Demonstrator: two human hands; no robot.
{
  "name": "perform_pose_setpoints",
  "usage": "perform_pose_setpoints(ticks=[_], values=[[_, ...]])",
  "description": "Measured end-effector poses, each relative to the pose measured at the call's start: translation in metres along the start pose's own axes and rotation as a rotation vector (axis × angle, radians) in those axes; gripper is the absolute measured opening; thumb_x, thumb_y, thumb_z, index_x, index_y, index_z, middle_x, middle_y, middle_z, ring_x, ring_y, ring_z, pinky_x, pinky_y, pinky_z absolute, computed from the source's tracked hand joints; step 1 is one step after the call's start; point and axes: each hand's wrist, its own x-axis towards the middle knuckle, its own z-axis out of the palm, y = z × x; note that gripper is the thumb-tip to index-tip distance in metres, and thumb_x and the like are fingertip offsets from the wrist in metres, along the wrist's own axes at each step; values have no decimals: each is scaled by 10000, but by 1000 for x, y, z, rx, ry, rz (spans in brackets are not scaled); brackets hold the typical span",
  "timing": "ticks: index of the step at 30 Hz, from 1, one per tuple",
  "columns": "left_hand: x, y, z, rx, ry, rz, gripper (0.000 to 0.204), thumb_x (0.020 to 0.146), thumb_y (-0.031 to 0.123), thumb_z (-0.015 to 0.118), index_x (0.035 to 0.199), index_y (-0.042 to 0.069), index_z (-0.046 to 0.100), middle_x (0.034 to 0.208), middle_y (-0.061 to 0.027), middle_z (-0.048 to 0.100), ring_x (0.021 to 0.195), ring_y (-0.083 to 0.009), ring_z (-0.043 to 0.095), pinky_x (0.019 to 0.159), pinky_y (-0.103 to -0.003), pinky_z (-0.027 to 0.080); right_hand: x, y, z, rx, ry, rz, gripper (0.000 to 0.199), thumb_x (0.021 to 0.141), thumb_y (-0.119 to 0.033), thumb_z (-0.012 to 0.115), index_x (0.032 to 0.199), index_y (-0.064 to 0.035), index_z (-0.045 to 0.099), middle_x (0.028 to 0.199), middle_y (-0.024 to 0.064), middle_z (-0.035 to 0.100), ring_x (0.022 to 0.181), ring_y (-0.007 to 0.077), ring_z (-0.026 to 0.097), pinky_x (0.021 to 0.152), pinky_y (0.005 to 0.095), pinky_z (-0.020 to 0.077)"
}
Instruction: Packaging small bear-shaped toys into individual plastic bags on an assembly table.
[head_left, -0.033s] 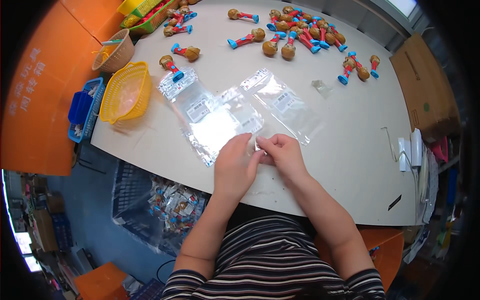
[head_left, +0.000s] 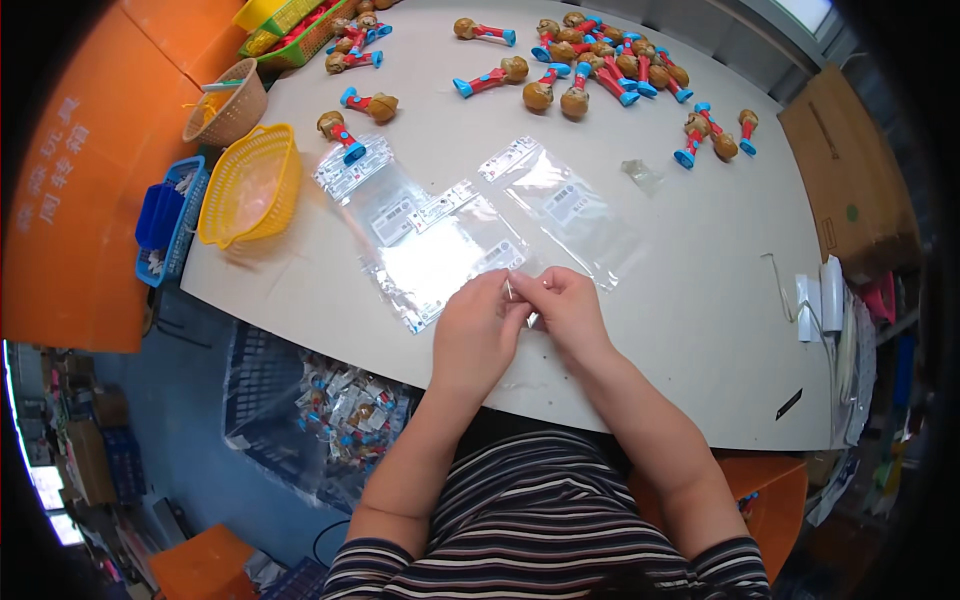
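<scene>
My left hand [head_left: 474, 328] and my right hand [head_left: 572, 312] meet near the table's front edge, fingertips pinched together. Between them is the near end of a clear plastic bag [head_left: 472, 222] with a silvery header and a white label; a shiny bit shows between the fingers. How much of it each hand grips is partly hidden. Under and left of it lies another clear bag [head_left: 400, 290], bright with glare. A third clear bag [head_left: 568, 205] lies flat beyond my right hand.
Toy figures with round brown heads and red-and-blue bodies [head_left: 605, 65] crowd the table's far side. A yellow basket [head_left: 290, 190] stands at the left edge, a cardboard box [head_left: 850, 175] at the right. A crumpled clear scrap [head_left: 642, 176] lies near the middle. Below left is a blue crate [head_left: 255, 400].
My left hand has shifted slightly right, and its fingertips now meet those of my right hand. The middle bag's header and label show more clearly.
</scene>
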Motion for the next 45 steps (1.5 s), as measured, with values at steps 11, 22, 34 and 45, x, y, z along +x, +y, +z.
perform_pose_setpoints(ticks=[11, 22, 34, 45], values=[[0, -12, 12, 215, 234, -56, 137, 814, 22, 642, 948, 27, 674, 917, -153, 663, 840, -333, 637, 743, -406, 505, 10, -26, -24, -205, -120, 75, 291, 914, -262, 697, 832, 14, 656, 769, 70, 690, 687, 99, 645, 576, 243, 505], [-5, -24, 39, 186, 136, 252, 176, 743, -51, 642, 904, 20, 641, 811, -123, 593, 745, -303, 596, 653, -389, 489, 168, -122, -225, -1046, 1105, -156, 527, 864, -500, 633, 1042, -10, 710, 1097, 195, 685, 1002, 352, 664, 834, 433, 526], [1, -16, 42, 129, 184, 251, 109, 771, 22, 707, 869, 35, 661, 755, -97, 584, 685, -276, 596, 615, -373, 493, -12, -95, -117, -375, -20, -222, 241, 973, -226, 596, 1067, -10, 647, 755, 14, 604, 613, 72, 558, 579, 228, 459], [20, 18, 49, -52, 79, 97, 89, 840, 28, 666, 914, -13, 638, 784, -137, 634, 633, -233, 625, 603, -329, 508, -68, 1, -94, -721, 93, -521, 292, 940, -136, 615, 1206, -15, 626, 724, 3, 570, 638, 99, 557, 551, 292, 464]])
